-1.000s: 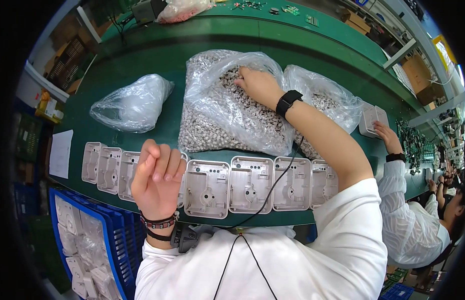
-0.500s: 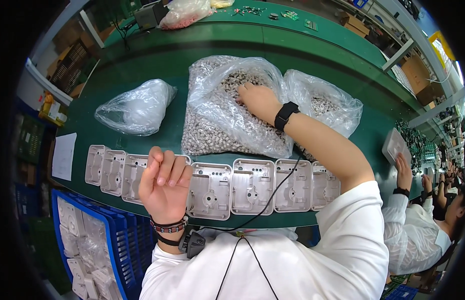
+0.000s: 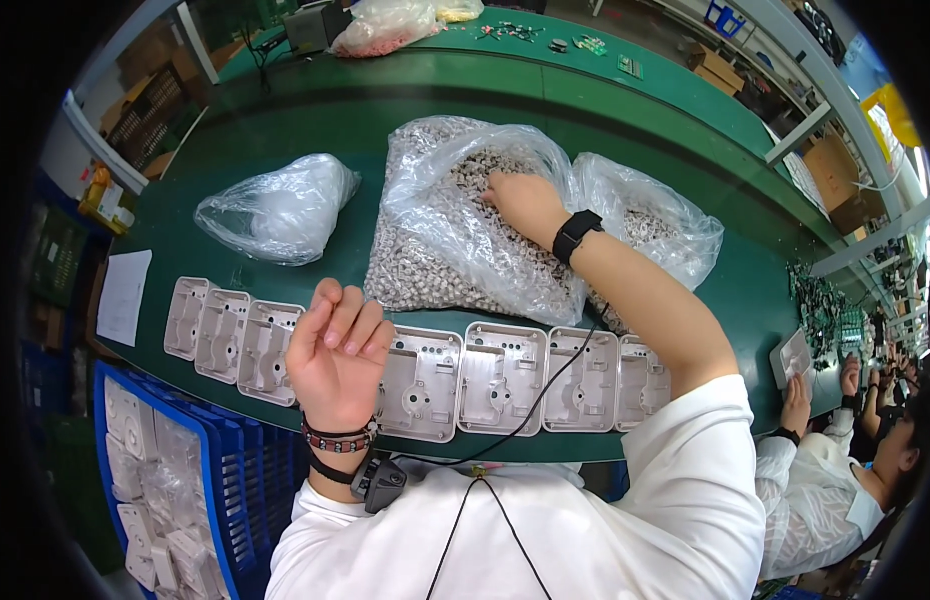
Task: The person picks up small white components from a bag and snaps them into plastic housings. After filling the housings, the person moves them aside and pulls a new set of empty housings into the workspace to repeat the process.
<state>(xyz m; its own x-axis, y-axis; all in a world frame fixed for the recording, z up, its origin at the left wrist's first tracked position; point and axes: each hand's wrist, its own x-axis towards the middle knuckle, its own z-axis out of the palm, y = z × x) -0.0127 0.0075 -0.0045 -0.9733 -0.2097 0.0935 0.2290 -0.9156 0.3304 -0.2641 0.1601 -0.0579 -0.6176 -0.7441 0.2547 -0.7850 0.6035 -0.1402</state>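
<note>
A big clear plastic bag point(image 3: 425, 240) full of small whitish-grey metallic-looking parts lies in the middle of the green bench. My right hand point(image 3: 528, 205) reaches into its mouth, with bent fingers at the heap of small parts point(image 3: 475, 172); the fingertips are partly hidden. Palm up, my left hand point(image 3: 337, 350) hovers over the row of light-grey housings, its fingers curled in and the thumb against them. Whatever it holds, if anything, is too small to tell. Next to this hand are a housing point(image 3: 417, 385) on the right and another housing point(image 3: 268, 350) on the left.
A second bag of parts point(image 3: 665, 235) lies right of the first, a crumpled clear bag point(image 3: 285, 210) left. A paper sheet point(image 3: 125, 297) lies at the left edge. A blue crate point(image 3: 220, 480) with white housings stands below. At right a co-worker's hand point(image 3: 797, 402) holds a housing.
My right hand stays at the parts in the bag, its fingers shifted slightly. My left hand has moved a little up and right, fingers still curled. The co-worker's housing has moved down.
</note>
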